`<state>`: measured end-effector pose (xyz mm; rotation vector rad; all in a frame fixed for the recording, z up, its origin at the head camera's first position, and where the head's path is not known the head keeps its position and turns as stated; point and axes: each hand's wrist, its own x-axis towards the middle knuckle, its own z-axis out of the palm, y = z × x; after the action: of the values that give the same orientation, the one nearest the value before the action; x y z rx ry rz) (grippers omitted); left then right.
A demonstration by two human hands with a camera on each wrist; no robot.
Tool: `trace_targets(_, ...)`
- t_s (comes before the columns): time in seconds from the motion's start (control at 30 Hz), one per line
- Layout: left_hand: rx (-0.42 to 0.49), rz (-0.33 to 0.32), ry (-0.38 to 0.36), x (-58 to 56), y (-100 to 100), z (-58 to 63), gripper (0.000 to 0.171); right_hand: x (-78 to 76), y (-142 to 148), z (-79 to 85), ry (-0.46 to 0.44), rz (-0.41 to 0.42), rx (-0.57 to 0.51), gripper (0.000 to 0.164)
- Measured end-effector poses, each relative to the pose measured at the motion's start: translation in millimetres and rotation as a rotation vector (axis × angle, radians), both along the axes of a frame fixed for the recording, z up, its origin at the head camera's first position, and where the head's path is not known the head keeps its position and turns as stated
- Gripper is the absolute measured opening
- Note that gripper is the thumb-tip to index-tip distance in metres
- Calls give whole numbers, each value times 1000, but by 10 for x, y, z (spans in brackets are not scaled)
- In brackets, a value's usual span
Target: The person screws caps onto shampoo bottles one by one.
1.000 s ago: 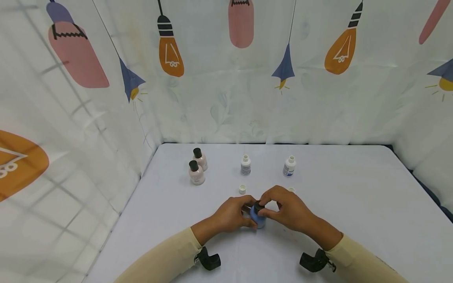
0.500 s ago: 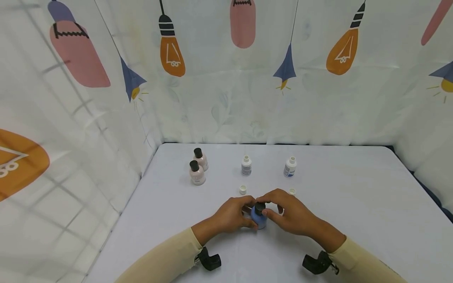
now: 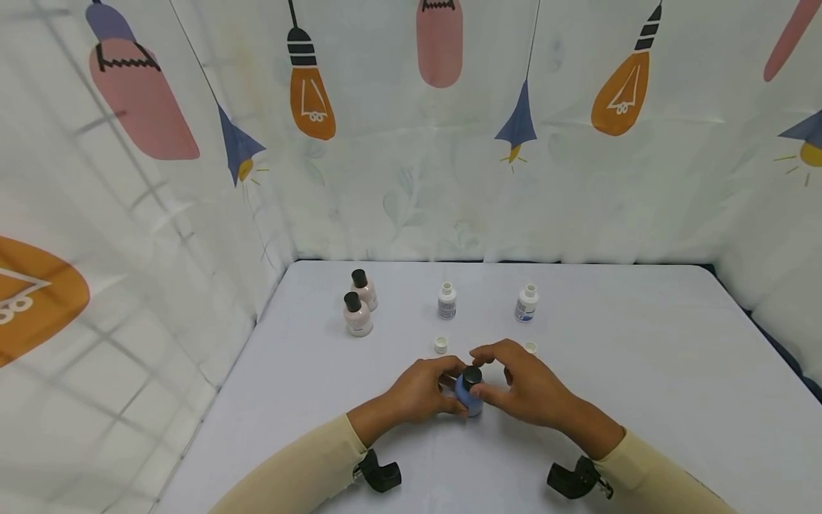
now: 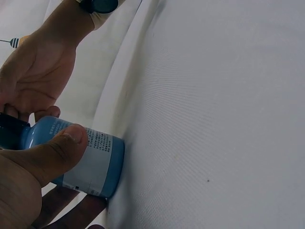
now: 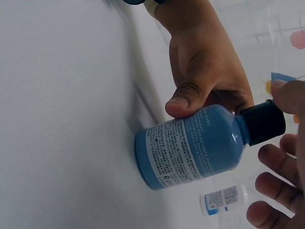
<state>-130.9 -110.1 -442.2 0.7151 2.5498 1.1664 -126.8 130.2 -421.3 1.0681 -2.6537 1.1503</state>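
A blue bottle with a black screw cap stands upright on the white table. My left hand grips its body from the left side, the thumb across the label in the left wrist view. The cap sits on the neck of the blue bottle. My right hand is at the cap with its fingers spread loosely. Its thumb is at or very near the cap, and the index finger stands apart from it. Beyond the hands lie two small white caps, one partly hidden behind the right hand.
Two white bottles, one in the middle and one to its right, stand uncapped toward the back. At back left are two pale pink bottles with black caps. Printed white cloth hangs behind and left of the table.
My right hand has worked around the black cap, its fingers closing on it and then spreading off it. The left hand and the blue bottle have stayed in place.
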Motion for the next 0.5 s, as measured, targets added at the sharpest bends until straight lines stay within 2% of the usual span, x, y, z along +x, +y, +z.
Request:
trace_targets(0.1, -1, -3, 11, 2, 5, -3, 54, 4, 19, 1, 3, 37, 18, 46)
trace_targets(0.27, -15, -4, 24, 7, 5, 0, 53, -7, 30, 1, 39, 84, 22, 37)
trace_targets(0.5, -4, -5, 20, 4, 0, -6, 51, -17, -3, -5, 83, 24, 4, 34)
